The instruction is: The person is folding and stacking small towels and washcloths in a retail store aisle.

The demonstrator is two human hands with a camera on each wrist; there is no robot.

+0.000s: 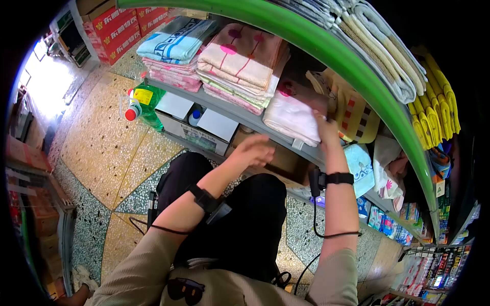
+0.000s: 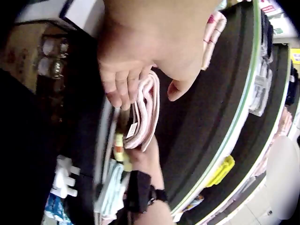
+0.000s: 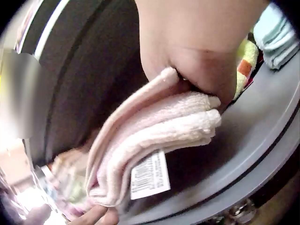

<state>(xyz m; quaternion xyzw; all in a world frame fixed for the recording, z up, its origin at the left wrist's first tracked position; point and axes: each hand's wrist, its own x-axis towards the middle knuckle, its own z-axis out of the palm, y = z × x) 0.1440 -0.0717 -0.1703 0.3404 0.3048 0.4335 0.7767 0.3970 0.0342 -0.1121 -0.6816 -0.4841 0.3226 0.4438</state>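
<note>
A folded pale pink towel (image 1: 291, 115) (image 2: 145, 112) (image 3: 154, 140) lies on the grey shelf (image 1: 240, 115), with a white label (image 3: 150, 174) at its edge. My right hand (image 1: 322, 125) grips the towel's right end, with the folded layers pinched under the palm in the right wrist view. The left hand (image 1: 258, 150) hovers just in front of the shelf edge, fingers (image 2: 117, 91) relaxed and holding nothing, close to the towel's near side. Its fingertips (image 3: 96, 216) show at the bottom of the right wrist view.
Stacks of folded towels (image 1: 240, 61) and a blue one (image 1: 176, 43) fill the shelf to the left. A green bottle (image 1: 145, 104) and an open cardboard box (image 1: 196, 125) stand on the floor below. A green-edged upper shelf (image 1: 326, 46) carries more towels; yellow cloths (image 1: 434, 102) hang on the right.
</note>
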